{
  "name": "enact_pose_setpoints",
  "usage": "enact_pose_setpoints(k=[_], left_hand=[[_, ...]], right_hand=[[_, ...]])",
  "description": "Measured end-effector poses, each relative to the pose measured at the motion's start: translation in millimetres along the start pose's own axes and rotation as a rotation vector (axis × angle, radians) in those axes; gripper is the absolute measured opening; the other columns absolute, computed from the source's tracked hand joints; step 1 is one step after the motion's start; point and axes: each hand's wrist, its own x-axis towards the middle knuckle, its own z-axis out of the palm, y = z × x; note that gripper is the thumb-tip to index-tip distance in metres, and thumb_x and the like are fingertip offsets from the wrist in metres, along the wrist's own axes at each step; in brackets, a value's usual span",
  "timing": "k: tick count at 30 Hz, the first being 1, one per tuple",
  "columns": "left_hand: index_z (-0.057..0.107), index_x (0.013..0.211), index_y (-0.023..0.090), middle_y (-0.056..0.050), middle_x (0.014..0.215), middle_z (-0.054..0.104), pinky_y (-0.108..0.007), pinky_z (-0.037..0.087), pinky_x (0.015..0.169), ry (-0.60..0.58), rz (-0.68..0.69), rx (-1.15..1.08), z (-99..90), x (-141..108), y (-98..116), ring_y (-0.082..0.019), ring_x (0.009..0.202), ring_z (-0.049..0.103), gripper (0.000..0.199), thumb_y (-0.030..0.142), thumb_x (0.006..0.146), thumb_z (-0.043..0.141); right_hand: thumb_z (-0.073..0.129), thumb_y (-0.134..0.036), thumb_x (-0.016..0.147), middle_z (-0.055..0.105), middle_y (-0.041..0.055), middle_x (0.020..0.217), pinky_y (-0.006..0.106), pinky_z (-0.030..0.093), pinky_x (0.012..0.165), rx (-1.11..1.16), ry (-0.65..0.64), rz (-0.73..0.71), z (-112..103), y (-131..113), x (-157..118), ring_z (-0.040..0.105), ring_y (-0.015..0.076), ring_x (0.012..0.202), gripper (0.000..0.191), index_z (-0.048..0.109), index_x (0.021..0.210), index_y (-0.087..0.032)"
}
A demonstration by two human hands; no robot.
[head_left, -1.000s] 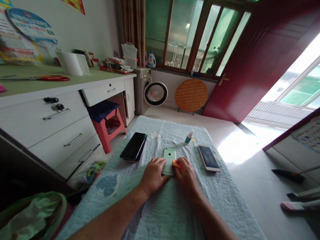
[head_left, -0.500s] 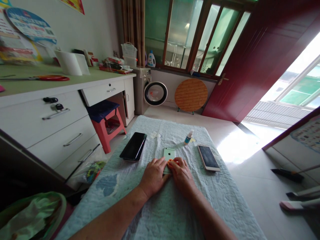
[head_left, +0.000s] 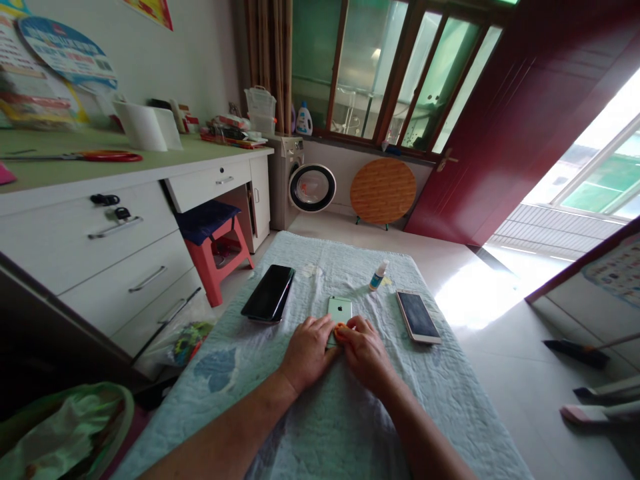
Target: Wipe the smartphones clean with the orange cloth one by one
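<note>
A bin (head_left: 129, 408) at eight o'clock holds plastic (head_left: 55, 437), the left hand (head_left: 309, 348) a phone (head_left: 341, 309) (long axis and camera end toward twelve), and the right hand (head_left: 367, 353) orange cloth (head_left: 341, 329).

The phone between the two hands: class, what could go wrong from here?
The phone could slide if the left hand slips while the right hand holds the orange cloth against it. The wrinkled cover might shift underneath. The small bottle, standing upright on that cover, might tip if bumped.
</note>
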Motion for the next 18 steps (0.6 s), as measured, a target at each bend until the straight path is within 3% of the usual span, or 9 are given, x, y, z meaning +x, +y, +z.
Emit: enact_pose_setpoints(k=[6, 18], left_hand=[[0.062, 0.119, 0.019, -0.008, 0.137, 0.057, -0.038, 0.041, 0.103, 0.000, 0.009, 0.026, -1.3, 1, 0, -0.028, 0.118, 0.053, 0.038, 0.036, 0.085, 0.064], [0.060, 0.123, 0.019, -0.008, 0.138, 0.056, -0.039, 0.040, 0.104, -0.035, 0.029, 0.033, -4.8, 2, -1, -0.028, 0.118, 0.052, 0.048, 0.040, 0.081, 0.070]], right_hand=[[0.053, -0.003, 0.077, 0.054, 0.0017, 0.089, 0.026, 0.039, 0.082, 0.050, -0.051, -0.037, -3, 1, -8, 0.052, 0.0149, 0.088, 0.025, 0.069, 0.081, -0.022], [0.046, -0.019, 0.095, 0.058, 0.0041, 0.095, 0.026, 0.039, 0.082, -0.099, 0.014, 0.044, 4, 15, 13, 0.052, 0.0165, 0.089, 0.024, 0.069, 0.099, -0.024]])
